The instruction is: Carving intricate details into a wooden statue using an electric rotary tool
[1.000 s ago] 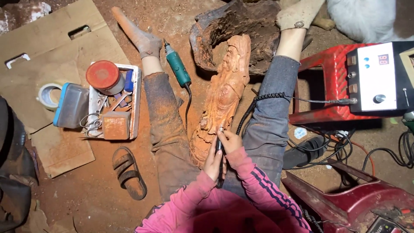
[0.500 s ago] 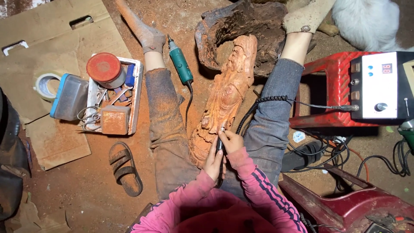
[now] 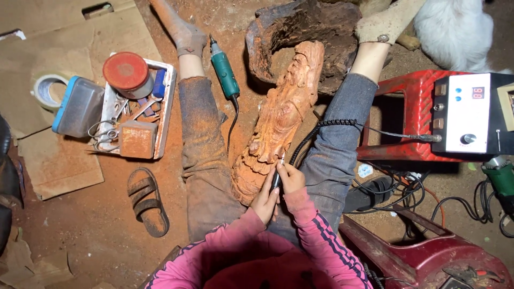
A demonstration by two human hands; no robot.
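Observation:
A long reddish carved wooden figure [image 3: 281, 115] lies between my outstretched legs, its far end against a dark stump [image 3: 300, 32]. My left hand [image 3: 265, 202] and right hand [image 3: 293, 177] meet at the figure's near end. Together they grip a slim dark handpiece [image 3: 276, 181]. Its tip touches the carving's base. A coiled black cord [image 3: 326, 126] runs from the handpiece over my right leg to a white control box [image 3: 466, 112] on a red stool [image 3: 399, 115].
A green rotary tool [image 3: 224, 67] lies by my left leg. Left of it stand a white tray of tools [image 3: 163, 115], a red-lidded jar [image 3: 126, 70], a blue-lidded box [image 3: 77, 107] and a tape roll [image 3: 45, 90]. A sandal [image 3: 145, 200], cables [image 3: 455, 206] and a dark red stool [image 3: 428, 257] lie nearby.
The view has shifted slightly. Both hands stay at the near end of the carving on the handpiece, with only small movement.

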